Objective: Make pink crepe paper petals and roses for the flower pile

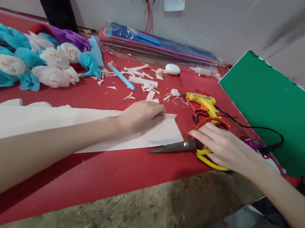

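My left hand (139, 116) rests fingers together on the right end of a long strip of pale pink crepe paper (52, 123), holding its edge down on the red table cover (109, 169). My right hand (226, 149) lies over the handles of scissors (190, 147) with red and yellow loops, fingers curled over them. The scissors lie on the table, blades closed, tip pointing left toward the paper's corner.
A yellow glue gun (205, 102) with a black cord sits just behind the scissors. A green sheet (280, 111) leans at the right. Blue and white paper flowers (30, 60) pile at the left. Paper scraps (146, 82), a blue pen (121, 76) and flat packs of paper (160, 46) lie farther back.
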Motion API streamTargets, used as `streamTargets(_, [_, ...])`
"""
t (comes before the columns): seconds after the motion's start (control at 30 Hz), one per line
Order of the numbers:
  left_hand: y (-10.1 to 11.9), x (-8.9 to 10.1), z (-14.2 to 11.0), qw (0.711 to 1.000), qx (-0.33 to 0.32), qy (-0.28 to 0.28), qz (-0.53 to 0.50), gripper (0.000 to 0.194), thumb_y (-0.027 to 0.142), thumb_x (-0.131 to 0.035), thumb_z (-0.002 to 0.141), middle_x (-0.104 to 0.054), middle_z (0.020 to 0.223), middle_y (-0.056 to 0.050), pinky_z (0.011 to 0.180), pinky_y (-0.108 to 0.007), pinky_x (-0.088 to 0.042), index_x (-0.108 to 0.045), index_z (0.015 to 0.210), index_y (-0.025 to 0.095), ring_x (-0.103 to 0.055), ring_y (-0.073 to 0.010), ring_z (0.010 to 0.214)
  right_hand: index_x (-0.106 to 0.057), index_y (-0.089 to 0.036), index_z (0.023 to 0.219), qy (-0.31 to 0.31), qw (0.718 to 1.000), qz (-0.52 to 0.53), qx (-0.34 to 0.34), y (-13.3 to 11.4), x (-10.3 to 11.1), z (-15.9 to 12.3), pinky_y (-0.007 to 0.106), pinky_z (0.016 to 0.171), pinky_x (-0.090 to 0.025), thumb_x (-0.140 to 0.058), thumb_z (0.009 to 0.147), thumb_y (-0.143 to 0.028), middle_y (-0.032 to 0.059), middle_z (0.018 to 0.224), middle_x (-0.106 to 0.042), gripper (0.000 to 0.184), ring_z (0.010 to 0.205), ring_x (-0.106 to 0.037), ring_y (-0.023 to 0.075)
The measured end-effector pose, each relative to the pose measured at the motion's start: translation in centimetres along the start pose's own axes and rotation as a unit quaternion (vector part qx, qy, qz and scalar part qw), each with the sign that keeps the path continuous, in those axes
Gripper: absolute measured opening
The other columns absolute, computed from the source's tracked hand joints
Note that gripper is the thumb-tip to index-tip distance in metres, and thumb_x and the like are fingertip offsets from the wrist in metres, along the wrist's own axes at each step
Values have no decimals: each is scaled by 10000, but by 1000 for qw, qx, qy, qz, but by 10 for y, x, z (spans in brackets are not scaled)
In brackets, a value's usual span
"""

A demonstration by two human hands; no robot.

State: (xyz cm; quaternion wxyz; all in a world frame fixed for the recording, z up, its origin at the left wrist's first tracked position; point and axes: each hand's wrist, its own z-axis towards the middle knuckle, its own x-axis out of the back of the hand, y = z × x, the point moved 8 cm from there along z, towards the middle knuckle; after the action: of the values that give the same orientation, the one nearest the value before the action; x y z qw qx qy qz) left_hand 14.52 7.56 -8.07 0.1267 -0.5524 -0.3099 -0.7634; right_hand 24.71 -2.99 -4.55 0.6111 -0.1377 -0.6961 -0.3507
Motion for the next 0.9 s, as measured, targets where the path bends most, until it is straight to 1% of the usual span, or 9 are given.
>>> streamTargets(0.13, [0,-1,-1,1000,-7,2,2,183,219,-425,900,-671,849,-65,637,-274,-433,-599,887,163,-627,-206,770,-596,-21,1031,11,1000,24,0,0,1,5,348,649,-500,-435,629,25,148,862,-656,435,782,-579,268])
streamTargets(0.3, [-1,-1,-1,1000,-4,2,10,204,237,-409,902,-671,844,-69,638,-279,-437,-599,884,165,-629,-209,773,-598,-21,1018,18,999,41,10,-1,-1,2,330,628,-510,-393,624,42,145,834,-666,449,773,-593,256])
streamTargets(0.5, [-1,-1,0,1000,6,-8,14,202,217,-414,896,-679,870,-79,660,-285,-442,-606,904,155,-630,-215,807,-588,-29,995,53,997,37,33,-1,6,-3,306,619,-489,-347,707,40,127,767,-654,381,746,-584,238])
streamTargets(0.57, [0,0,0,1000,9,-13,11,202,210,-417,896,-681,882,-85,665,-286,-444,-609,908,149,-631,-216,816,-581,-31,1002,43,998,27,31,-2,6,-3,303,606,-474,-361,721,30,127,776,-644,363,742,-574,236])
streamTargets(0.67, [0,-1,0,1000,13,-16,10,204,199,-418,898,-680,886,-91,663,-289,-444,-613,912,143,-631,-216,815,-572,-46,1012,5,1000,21,8,-2,1,-1,304,587,-445,-422,722,-10,119,795,-620,329,732,-549,236])
streamTargets(0.73, [0,-1,0,1000,14,-16,11,207,194,-414,900,-679,894,-91,666,-292,-442,-614,917,142,-628,-216,820,-562,-57,1031,-17,1000,24,-3,-3,-2,0,309,608,-436,-458,709,-29,119,837,-615,340,747,-536,236])
streamTargets(0.8, [0,-1,0,1000,14,-15,11,211,195,-410,903,-678,897,-90,672,-291,-440,-614,915,144,-625,-215,826,-553,-55,1053,-19,999,27,-5,-5,-3,3,311,632,-432,-466,691,-24,123,867,-615,374,772,-528,237])
streamTargets(0.9, [1,-1,0,1000,14,-14,14,214,206,-406,907,-676,891,-90,669,-287,-433,-612,910,147,-622,-212,821,-553,-38,1053,-7,1000,30,-2,-7,-1,8,314,638,-429,-445,662,8,127,858,-611,408,781,-525,242])
